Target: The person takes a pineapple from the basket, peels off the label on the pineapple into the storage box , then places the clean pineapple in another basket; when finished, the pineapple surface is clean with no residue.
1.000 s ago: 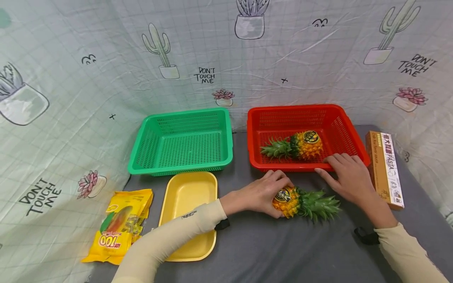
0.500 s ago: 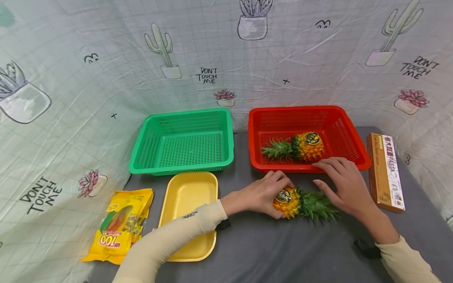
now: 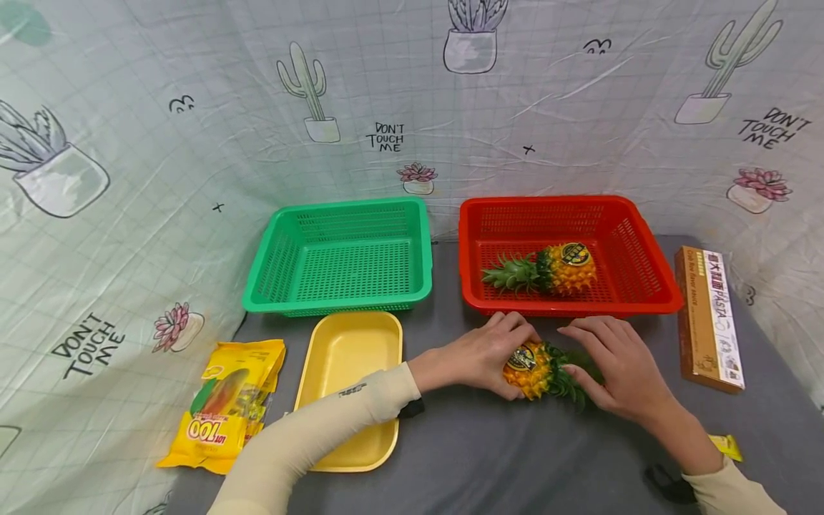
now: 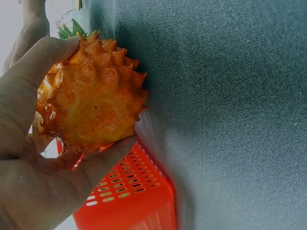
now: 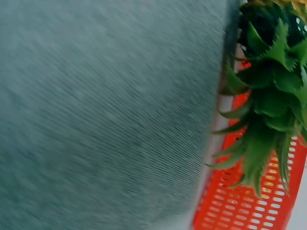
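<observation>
My left hand grips the round body of a small pineapple lying on the dark grey cloth, its crown toward the right. In the left wrist view, thumb and fingers wrap the orange spiky fruit. Above the leafy crown hovers my right hand, fingers bent loosely and thumb apart; whether it touches the leaves I cannot tell. The right wrist view shows the green crown but not the hand. Just behind, a red basket holds a second pineapple, lying with its crown to the left.
A green basket stands at back left, a yellow tray in front of it. Farther left lies a yellow mango snack bag. A pasta box is at right, and a small yellow packet shows beside my right forearm.
My right hand has come from the red basket's front rim toward me and left, over the crown of the gripped pineapple. The left hand keeps its grip. A small yellow packet has come into sight.
</observation>
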Tool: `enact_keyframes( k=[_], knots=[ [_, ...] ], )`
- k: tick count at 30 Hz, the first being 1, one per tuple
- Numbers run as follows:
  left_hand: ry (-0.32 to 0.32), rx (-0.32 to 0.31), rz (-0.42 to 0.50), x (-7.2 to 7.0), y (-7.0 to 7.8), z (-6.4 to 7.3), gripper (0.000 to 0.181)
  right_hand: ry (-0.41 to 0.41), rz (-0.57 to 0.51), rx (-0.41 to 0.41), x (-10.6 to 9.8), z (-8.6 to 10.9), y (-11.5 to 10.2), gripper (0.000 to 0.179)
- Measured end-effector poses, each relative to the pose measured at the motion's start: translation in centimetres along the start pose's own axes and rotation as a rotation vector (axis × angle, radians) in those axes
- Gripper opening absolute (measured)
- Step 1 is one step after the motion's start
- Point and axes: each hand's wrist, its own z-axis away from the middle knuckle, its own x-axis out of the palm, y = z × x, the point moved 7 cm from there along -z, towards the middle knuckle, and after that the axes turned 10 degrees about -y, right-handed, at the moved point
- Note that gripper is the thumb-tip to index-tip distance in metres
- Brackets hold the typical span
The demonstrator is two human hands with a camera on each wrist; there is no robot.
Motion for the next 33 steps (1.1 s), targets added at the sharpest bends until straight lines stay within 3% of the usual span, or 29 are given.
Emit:
enact_keyframes(
  k=[11, 21, 33],
  knots=[
    [-0.001, -0.004, -0.001, 0.1, 0.1, 0.0, 0.077, -0.08, -0.003, 0.049, 2.1, 1.6, -0.1, 0.066],
    [0.007, -0.01, 0.012, 0.3, 0.2, 0.1, 0.076, -0.23, -0.032, 0.138, 3.4, 2.5, 0.7, 0.059],
    [0.015, -0.007, -0.014, 0.2, 0.3, 0.0, 0.077, -0.252, 0.007, 0.123, 3.7, 2.5, 0.8, 0.068]
  ],
)
